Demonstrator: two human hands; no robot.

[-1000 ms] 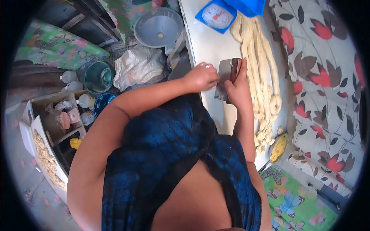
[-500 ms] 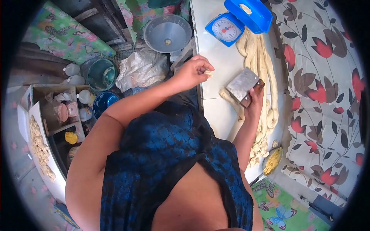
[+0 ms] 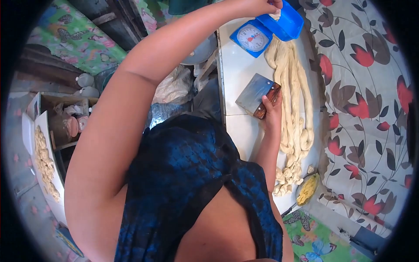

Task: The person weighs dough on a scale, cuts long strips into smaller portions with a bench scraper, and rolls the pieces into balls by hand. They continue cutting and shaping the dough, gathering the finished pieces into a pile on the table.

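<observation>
My left hand [image 3: 263,6] is at the blue weighing pan [image 3: 290,27] at the top, its fingers closed on a piece of dough [image 3: 275,15]. The fingertips are partly cut off by the frame's top edge. Below the pan is the blue kitchen scale [image 3: 252,38] with its round white dial. My right hand [image 3: 273,111] grips the dark wooden handle of a dough scraper [image 3: 255,94], whose wide metal blade points left above the white counter [image 3: 238,131]. Long ropes of pale dough [image 3: 293,87] lie just right of the scraper.
Small cut dough pieces [image 3: 288,177] heap at the near end of the ropes, beside a dish of yellow food [image 3: 308,190]. On the left, more dough pieces [image 3: 43,161] cover a white board near a shelf [image 3: 65,109]. A floral curtain [image 3: 362,109] borders the counter's right.
My left hand has moved up and away with a bit of dough, from near the counter's edge to the weighing pan. The scraper in my right hand has shifted left, off the dough ropes.
</observation>
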